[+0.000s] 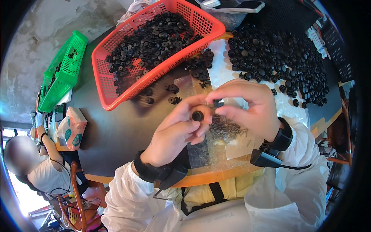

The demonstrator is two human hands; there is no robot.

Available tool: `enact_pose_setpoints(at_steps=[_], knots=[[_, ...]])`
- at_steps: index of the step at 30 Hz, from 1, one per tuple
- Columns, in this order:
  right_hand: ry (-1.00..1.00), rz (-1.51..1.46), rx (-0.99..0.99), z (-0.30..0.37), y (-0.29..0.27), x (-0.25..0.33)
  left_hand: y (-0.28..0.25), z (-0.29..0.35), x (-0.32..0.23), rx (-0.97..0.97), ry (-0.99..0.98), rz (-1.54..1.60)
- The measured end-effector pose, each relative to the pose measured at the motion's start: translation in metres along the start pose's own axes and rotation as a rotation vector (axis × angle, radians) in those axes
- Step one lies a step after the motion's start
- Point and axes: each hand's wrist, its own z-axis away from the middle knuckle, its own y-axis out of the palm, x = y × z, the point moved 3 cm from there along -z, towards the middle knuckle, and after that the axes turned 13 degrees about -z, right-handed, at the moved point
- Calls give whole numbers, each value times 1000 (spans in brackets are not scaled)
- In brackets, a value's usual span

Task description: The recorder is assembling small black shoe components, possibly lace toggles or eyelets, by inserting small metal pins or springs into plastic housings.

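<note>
Small round black plastic cap [198,115] sits pinched in the left hand [176,133], its open face turned up toward the camera, held above the tabletop [116,131]. Right hand [251,108] is just beside it, to its right, fingers [232,113] closed narrow on a small dark piece [218,103] touching or nearly touching the left fingertips; both hands equally near. Below them lies a heap of small dark metal screws [226,129] on clear plastic sheet. Further out: red plastic mesh basket [116,96] holding black ring-shaped parts, a loose pile of black round caps [278,62] to the right, green plastic mesh basket [65,73] far left, mostly empty.
</note>
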Motion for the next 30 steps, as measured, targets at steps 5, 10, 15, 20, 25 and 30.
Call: enact_pose_setpoints(at_steps=[5,10,15,20,25,30], knots=[[287,-389,-206,1,3,-4,-10,0,-4,-121,214,-459],[202,-344,-122,5,10,-5,-18,2,-3,-125,319,-559],[310,-387,-129,4,12,2,-15,1,-6,-182,334,-652],[269,-288,-142,6,12,0,-15,3,-4,-204,290,-523],[223,-141,-103,4,13,7,-16,2,-4,-192,369,-544],[177,-32,-75,4,13,9,-15,1,-6,-162,439,-583]])
